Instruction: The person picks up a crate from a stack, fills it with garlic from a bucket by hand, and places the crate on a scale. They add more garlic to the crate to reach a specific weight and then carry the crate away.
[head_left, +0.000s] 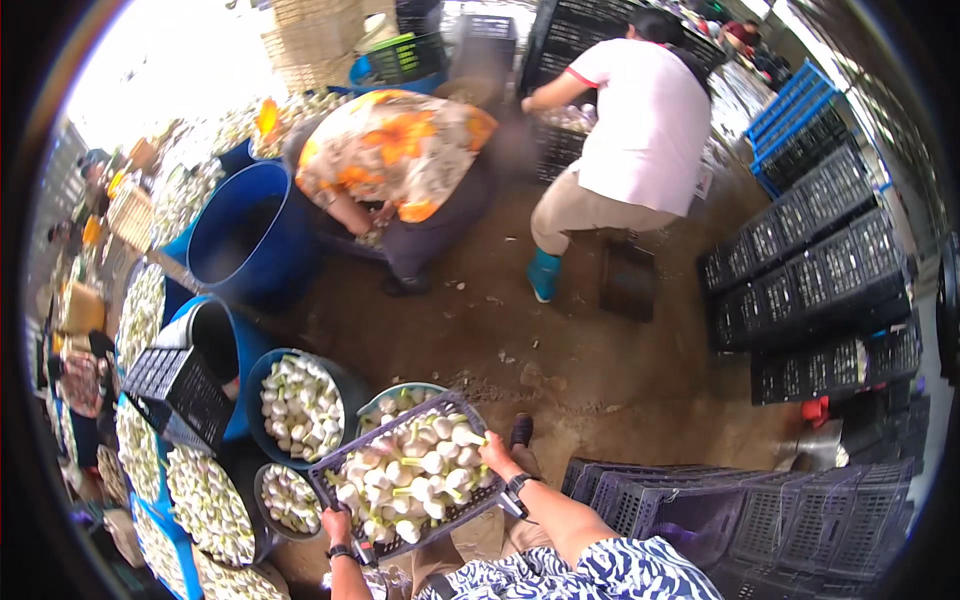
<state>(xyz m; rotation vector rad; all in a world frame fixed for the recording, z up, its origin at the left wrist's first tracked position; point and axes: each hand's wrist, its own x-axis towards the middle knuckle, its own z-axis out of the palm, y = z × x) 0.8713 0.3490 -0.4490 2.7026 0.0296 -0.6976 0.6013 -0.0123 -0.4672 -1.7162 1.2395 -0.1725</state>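
Observation:
A dark purple plastic crate (450, 526) heaped with white garlic bulbs (412, 472), some with short green stems, is held up in front of me at a slant. My left hand (337, 523) grips its near left end, and my right hand (496, 454) grips its right end. Behind the crate, partly hidden by it, is a teal-rimmed tub (409, 387) that also contains garlic. To the left stand a round blue tub (349, 394) of garlic and a smaller bucket (259, 501) of bulbs, close to the crate's left corner.
Ahead, one person (397, 150) bends low and another (637, 127) leans over a crate. Stacked black crates (806, 266) line the right; purple crates (675, 517) stand at lower right. Blue barrels (289, 247) and garlic-filled containers (210, 506) crowd the left.

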